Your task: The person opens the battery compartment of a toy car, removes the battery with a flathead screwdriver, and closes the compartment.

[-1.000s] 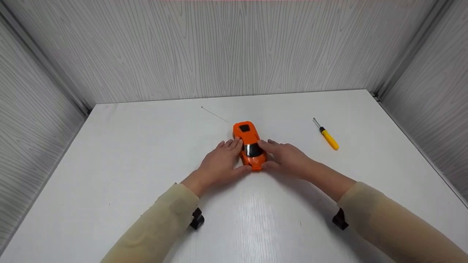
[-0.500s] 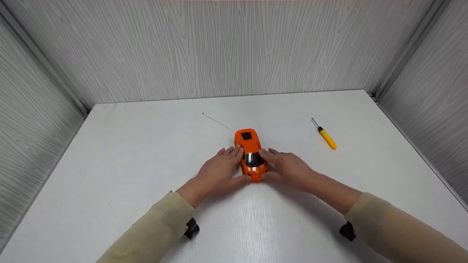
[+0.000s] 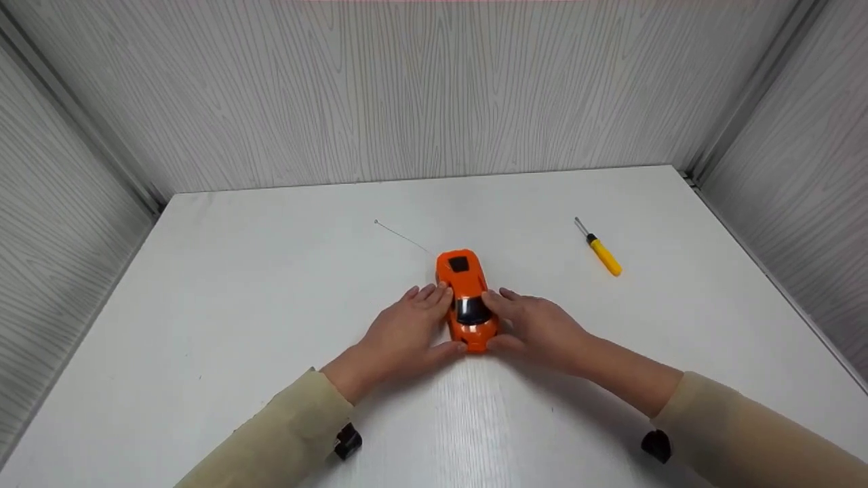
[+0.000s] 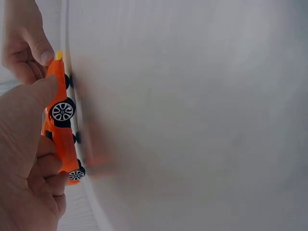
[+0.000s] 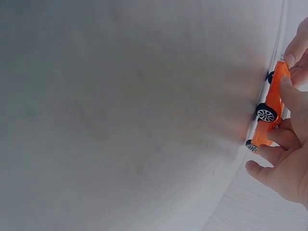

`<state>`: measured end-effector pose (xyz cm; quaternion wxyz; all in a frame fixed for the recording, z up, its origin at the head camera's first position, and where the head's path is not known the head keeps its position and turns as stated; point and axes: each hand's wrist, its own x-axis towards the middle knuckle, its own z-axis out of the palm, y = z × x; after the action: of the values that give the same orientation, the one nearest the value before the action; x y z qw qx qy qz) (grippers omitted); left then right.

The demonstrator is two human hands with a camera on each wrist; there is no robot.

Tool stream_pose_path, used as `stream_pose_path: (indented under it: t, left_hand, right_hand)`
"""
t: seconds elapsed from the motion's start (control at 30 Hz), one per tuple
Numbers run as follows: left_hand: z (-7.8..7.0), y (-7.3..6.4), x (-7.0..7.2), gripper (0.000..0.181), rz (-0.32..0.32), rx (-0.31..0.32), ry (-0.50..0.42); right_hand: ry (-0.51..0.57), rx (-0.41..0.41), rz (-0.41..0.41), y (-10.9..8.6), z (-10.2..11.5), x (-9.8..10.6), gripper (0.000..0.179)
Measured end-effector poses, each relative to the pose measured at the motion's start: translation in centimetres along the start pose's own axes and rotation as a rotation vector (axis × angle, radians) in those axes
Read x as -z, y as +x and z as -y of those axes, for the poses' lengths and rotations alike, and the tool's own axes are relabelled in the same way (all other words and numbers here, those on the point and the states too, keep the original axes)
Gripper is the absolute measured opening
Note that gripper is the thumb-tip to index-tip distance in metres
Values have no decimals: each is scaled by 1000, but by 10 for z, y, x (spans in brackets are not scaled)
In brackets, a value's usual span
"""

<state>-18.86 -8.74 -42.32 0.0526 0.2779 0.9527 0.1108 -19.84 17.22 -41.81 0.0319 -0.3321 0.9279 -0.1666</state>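
Note:
An orange toy car [image 3: 464, 274] with dark windows stands on the white table, its long axis running away from me. On its left side my left hand [image 3: 405, 333] grips it, the thumb at the near end and the fingers along the flank. From the right my right hand [image 3: 544, 333] grips it in the same manner. Both wrist views show curled fingers on the body; black wheels [image 4: 62, 111] with silver spokes show in the left wrist view. A thin wire antenna [image 3: 405, 237] extends from the car's far left corner.
A screwdriver [image 3: 605, 257] with a yellow handle lies on the table [image 3: 271, 271] to the right of the car. Grey wood-grain panels [image 3: 434, 88] enclose the back and both sides.
Both hands have drawn the toy car toward me across the table, and its antenna has come along. The grips look the same, and the screwdriver stays where it lies.

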Motion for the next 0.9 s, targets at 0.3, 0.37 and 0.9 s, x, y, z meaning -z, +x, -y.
stream_pose_path:
  t: [0.3, 0.37, 0.9]
  left_hand:
    - [-4, -7, -2, 94, -2, -2, 21]
    - [-5, -8, -3, 94, -8, -6, 30]
    - [-14, -16, 0, 91, -46, -48, 55]
  right_hand:
    - [1, 38, -24, -8, 2, -3, 78]
    - [7, 48, -31, -9, 1, -4, 78]
    - [-2, 68, -35, -19, 4, -4, 78]
